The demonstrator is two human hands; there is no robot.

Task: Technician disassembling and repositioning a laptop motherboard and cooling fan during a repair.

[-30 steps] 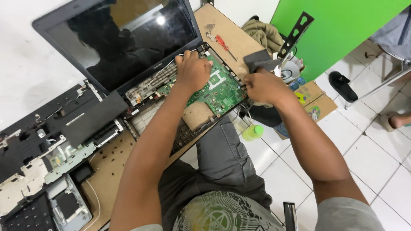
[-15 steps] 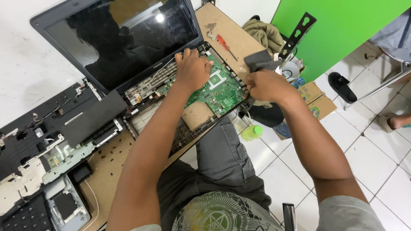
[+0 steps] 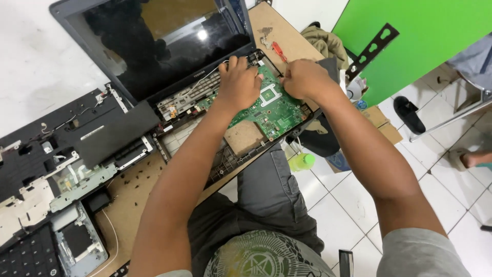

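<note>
- The left hand (image 3: 240, 84) lies palm-down on the green circuit board (image 3: 266, 110), fingers curled and pressed together at the board's far edge, near the hinge of the dark screen (image 3: 154, 46). It appears to steady the board, not to pinch it.
- The right hand (image 3: 306, 78) is closed into a loose fist at the board's right far corner. Its fingertips are hidden beneath the knuckles, so I cannot tell whether it pinches a small part or tool.
- The board sits inside the open laptop base (image 3: 230, 149), which rests on the brown worktop (image 3: 133, 190) and overhangs its near edge above the person's lap.
- To do this well, I judge that the board wants even, light pressure from the left hand while the right works at the corner. Any lift should be straight up, so connectors and thin cables do not snag.
- The board lies directly under both hands: its middle and near half show bare between and below them.
- A red-handled screwdriver (image 3: 279, 51) lies on the worktop just beyond the right hand, apart from it.
- A removed black cover panel (image 3: 77, 133) lies to the left.
</note>
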